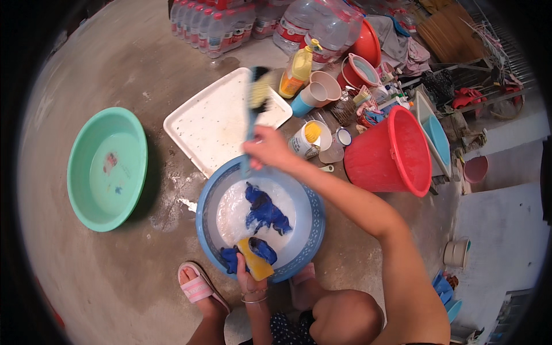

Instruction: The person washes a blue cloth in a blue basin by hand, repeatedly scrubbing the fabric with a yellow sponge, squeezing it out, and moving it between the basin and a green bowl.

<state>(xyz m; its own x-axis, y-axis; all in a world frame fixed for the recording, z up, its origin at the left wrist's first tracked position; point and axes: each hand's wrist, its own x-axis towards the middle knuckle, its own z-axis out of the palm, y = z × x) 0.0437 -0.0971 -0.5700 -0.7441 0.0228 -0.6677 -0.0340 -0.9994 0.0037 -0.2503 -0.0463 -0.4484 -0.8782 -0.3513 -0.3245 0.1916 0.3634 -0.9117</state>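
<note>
My right hand (268, 147) grips the blue handle of a brush (258, 92), raised over the far rim of a blue plastic basin (317, 233). The brush is blurred; its head shows pale and dark parts. Whitish, sudsy water (230, 207) lies in the basin with a crumpled dark-blue cloth (267, 211) in it. At the near rim, my left hand (249, 278) holds a yellow block (255, 261) together with bunched blue cloth (230, 258). Whether the block is soap or sponge I cannot tell. Part of the left fingers is hidden behind it.
A green basin (77, 172) stands at the left on the concrete floor. Beyond the blue basin lies a white tray (207, 125). A red bucket (371, 159), a yellow pump bottle (296, 71) and several cups crowd the right. Bottled-water packs (211, 32) stand at the back.
</note>
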